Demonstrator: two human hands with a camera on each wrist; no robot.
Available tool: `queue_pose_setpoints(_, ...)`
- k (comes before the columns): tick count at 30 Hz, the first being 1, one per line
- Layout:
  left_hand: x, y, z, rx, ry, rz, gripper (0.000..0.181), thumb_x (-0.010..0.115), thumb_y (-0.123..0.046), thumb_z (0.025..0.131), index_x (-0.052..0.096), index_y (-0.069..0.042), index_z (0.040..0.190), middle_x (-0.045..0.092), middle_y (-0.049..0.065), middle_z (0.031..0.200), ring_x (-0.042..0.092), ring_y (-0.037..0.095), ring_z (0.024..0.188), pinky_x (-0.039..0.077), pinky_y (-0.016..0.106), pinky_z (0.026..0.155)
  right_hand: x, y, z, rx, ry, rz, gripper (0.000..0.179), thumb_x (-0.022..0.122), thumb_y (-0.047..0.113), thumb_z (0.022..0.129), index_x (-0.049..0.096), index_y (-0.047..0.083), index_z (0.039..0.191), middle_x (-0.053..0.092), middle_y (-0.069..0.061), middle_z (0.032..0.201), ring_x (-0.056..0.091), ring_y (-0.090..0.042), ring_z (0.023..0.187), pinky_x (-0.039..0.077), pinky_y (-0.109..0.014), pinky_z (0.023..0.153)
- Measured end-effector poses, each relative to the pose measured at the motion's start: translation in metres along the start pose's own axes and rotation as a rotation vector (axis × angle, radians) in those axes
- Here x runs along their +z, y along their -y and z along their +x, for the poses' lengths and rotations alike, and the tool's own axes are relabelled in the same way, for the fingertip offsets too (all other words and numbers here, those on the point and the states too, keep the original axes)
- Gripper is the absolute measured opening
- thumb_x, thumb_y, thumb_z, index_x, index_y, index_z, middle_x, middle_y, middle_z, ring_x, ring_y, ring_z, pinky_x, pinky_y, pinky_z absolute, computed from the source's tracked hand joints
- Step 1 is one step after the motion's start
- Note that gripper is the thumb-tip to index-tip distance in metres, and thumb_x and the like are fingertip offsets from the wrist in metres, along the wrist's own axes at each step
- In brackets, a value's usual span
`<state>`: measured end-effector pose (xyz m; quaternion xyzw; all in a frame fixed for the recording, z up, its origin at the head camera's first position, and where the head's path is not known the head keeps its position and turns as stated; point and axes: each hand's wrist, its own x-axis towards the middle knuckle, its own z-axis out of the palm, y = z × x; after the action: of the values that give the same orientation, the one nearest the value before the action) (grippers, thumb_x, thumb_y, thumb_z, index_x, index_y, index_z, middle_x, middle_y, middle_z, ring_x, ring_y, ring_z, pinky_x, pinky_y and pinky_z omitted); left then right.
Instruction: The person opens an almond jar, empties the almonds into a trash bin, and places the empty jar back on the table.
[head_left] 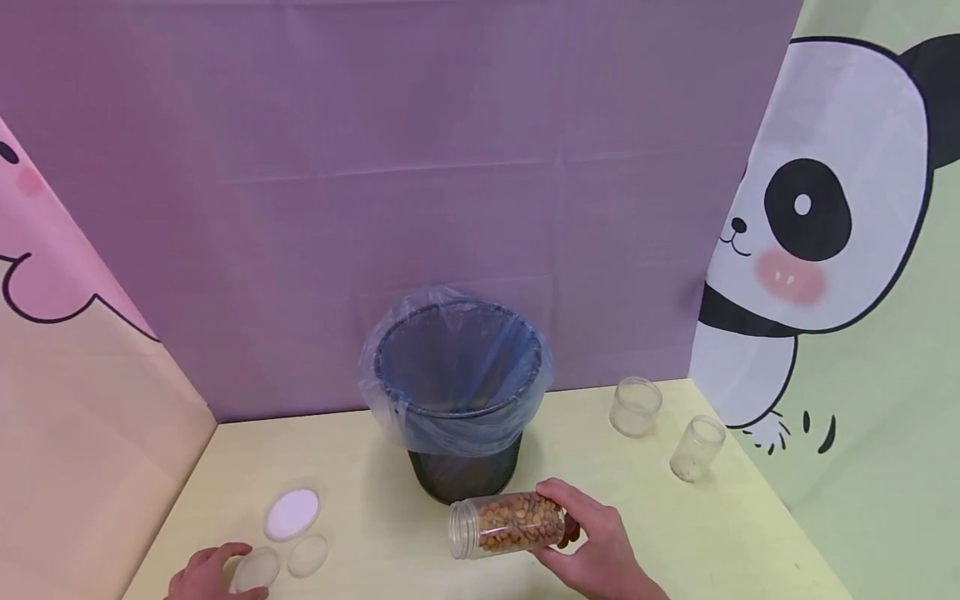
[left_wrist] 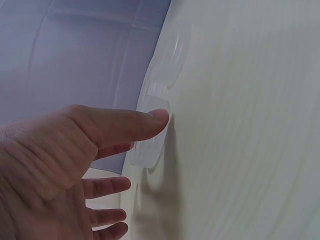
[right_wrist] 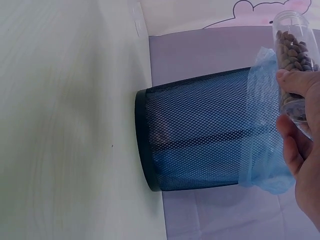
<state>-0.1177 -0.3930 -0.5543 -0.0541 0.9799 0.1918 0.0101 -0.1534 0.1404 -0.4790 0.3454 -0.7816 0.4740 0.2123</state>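
A clear plastic jar (head_left: 510, 523) full of brown, almond-like kernels is in my right hand (head_left: 596, 542), gripped near its base between thumb and fingers. It lies nearly level above the table, its lidless threaded mouth pointing left. At the lower left, my left hand (head_left: 217, 575) has thumb and index finger at opposite edges of a clear round lid (head_left: 257, 571). In the left wrist view the thumb (left_wrist: 135, 124) crosses that lid, and the other fingers stay loosely extended. Close behind the jar stands a black mesh bin (head_left: 468, 475) lined with a blue plastic bag (head_left: 457, 433).
Beside the held lid lie another clear lid (head_left: 307, 556) and a white-centred lid (head_left: 292, 514). Two clear jars stand at the right, a short wide jar (head_left: 636, 408) and a taller jar (head_left: 697, 450). A purple backdrop (head_left: 450, 167) rises behind the table (head_left: 352, 467).
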Motion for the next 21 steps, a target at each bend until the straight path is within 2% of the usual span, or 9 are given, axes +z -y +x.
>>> queue_pose_setpoints(3, 0.003, 0.000, 0.000, 0.031, -0.040, 0.017, 0.066, 0.088, -0.043, 0.062, 0.061, -0.003, 0.108, 0.058, 0.028, 0.103, 0.052, 0.047, 0.103, 0.039, 0.062, 0.078, 0.000, -0.001, -0.001, -0.007, -0.001, 0.004, 0.065, 0.088, 0.010, 0.069, 0.058, 0.014, 0.127, 0.065, -0.004, 0.113, 0.057, -0.006, 0.072, 0.045, -0.015, 0.051)
queue_pose_setpoints(7, 0.007, -0.003, -0.002, 0.038, -0.081, 0.016, 0.071, 0.089, -0.042, 0.060, 0.060, -0.002, 0.110, 0.059, 0.030, 0.103, 0.054, 0.046, 0.101, 0.041, 0.061, 0.076, 0.001, -0.001, -0.002, -0.011, -0.007, 0.004, 0.066, 0.089, 0.009, 0.068, 0.058, 0.013, 0.127, 0.065, -0.005, 0.112, 0.057, -0.006, 0.071, 0.045, -0.014, 0.051)
queue_pose_setpoints(10, 0.011, -0.005, -0.005, 0.067, -0.153, 0.019, 0.075, 0.090, -0.041, 0.056, 0.060, -0.001, 0.111, 0.062, 0.027, 0.101, 0.056, 0.045, 0.097, 0.042, 0.060, 0.073, 0.001, -0.001, -0.004, 0.011, -0.004, 0.003, 0.067, 0.089, 0.010, 0.068, 0.058, 0.015, 0.127, 0.066, -0.003, 0.113, 0.057, -0.005, 0.071, 0.045, -0.015, 0.051)
queue_pose_setpoints(14, 0.016, -0.007, -0.008, 0.106, -0.254, 0.008, 0.076, 0.091, -0.037, 0.052, 0.060, 0.000, 0.111, 0.062, 0.028, 0.101, 0.056, 0.047, 0.096, 0.039, 0.061, 0.076, 0.002, -0.002, -0.005, 0.014, -0.026, 0.000, 0.069, 0.090, 0.008, 0.066, 0.058, 0.015, 0.127, 0.066, -0.001, 0.113, 0.056, -0.005, 0.070, 0.045, -0.015, 0.051)
queue_pose_setpoints(19, 0.019, -0.013, -0.009, 0.185, -0.447, -0.056, 0.062, 0.089, -0.019, 0.053, 0.061, -0.003, 0.105, 0.060, 0.031, 0.101, 0.054, 0.050, 0.094, 0.037, 0.062, 0.073, 0.003, -0.002, -0.007, 0.002, -0.080, -0.004, 0.071, 0.091, 0.004, 0.062, 0.060, 0.013, 0.125, 0.066, -0.002, 0.112, 0.057, -0.005, 0.072, 0.045, -0.015, 0.051)
queue_pose_setpoints(21, 0.015, -0.024, -0.008, 0.245, -0.537, -0.119, 0.055, 0.086, -0.009, 0.055, 0.062, -0.004, 0.104, 0.060, 0.028, 0.102, 0.054, 0.041, 0.096, 0.040, 0.055, 0.072, 0.003, 0.000, -0.006, 0.004, -0.108, -0.009, 0.070, 0.091, 0.005, 0.062, 0.060, 0.011, 0.124, 0.066, -0.002, 0.111, 0.057, -0.006, 0.072, 0.044, -0.015, 0.051)
